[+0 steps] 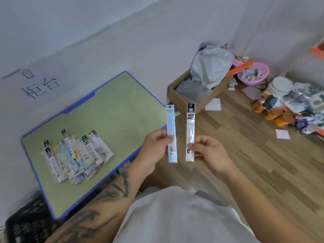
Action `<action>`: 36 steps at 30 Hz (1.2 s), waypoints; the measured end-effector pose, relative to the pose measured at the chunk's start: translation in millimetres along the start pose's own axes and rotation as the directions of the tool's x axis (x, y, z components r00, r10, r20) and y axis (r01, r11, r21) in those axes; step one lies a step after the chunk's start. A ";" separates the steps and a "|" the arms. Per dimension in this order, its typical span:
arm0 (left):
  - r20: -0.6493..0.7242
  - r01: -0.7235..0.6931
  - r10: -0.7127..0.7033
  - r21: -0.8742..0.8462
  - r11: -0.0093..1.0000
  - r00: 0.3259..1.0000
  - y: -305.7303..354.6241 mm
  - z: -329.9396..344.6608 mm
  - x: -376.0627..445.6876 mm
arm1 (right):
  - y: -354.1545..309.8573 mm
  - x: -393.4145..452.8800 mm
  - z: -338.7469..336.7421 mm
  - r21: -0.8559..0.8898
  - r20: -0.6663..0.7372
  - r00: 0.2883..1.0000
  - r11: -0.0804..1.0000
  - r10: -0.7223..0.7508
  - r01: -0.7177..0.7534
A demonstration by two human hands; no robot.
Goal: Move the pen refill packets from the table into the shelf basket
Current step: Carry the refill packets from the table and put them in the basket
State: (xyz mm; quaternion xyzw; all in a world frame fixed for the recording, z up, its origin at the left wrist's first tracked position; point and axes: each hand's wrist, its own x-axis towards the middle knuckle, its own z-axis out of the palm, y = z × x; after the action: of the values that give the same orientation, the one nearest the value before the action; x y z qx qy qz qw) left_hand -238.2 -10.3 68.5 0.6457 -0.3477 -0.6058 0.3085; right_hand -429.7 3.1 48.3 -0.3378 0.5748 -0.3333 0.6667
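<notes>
Left grip (155,149): I see it pinching a pale blue packet (171,134), upright.
Right grip (208,153): pinching a clear packet (190,132).
Bench (114,109): remaining packets (75,156), perhaps a dozen.

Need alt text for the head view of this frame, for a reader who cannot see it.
Two hands each pinch one upright pen refill packet over a wood floor: the left hand a pale blue packet, the right hand a clear packet. To the left, a pile of packets lies on a green table; a cardboard box stands beyond.

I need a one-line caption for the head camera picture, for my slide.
Left hand and right hand each hold one refill packet upright; more packets lie on the green table.
</notes>
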 end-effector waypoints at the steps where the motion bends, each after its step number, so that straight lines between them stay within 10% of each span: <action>1: 0.028 -0.004 0.004 0.018 1.000 1.000 2.1 22.3 -3.9 | 4.7 -9.2 -20.1 0.026 -0.028 1.000 1.000 0.002 -0.001; 19: 0.438 0.018 -0.170 0.330 0.944 0.883 2.0 307.4 -21.6 | 51.4 -127.2 -234.7 0.442 -0.459 0.880 0.891 0.126 0.103; 36: 0.588 0.047 -0.267 0.362 0.931 0.764 117.4 460.5 142.1 | -74.6 3.0 -380.2 0.445 -0.655 0.726 0.884 0.211 0.144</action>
State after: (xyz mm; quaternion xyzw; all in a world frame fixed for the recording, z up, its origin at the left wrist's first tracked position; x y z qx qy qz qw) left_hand -702.7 -183.4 49.3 0.4757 -0.4694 -0.7438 0.0116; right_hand -810.5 -66.0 66.6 -0.0088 0.6884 -0.5497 0.4730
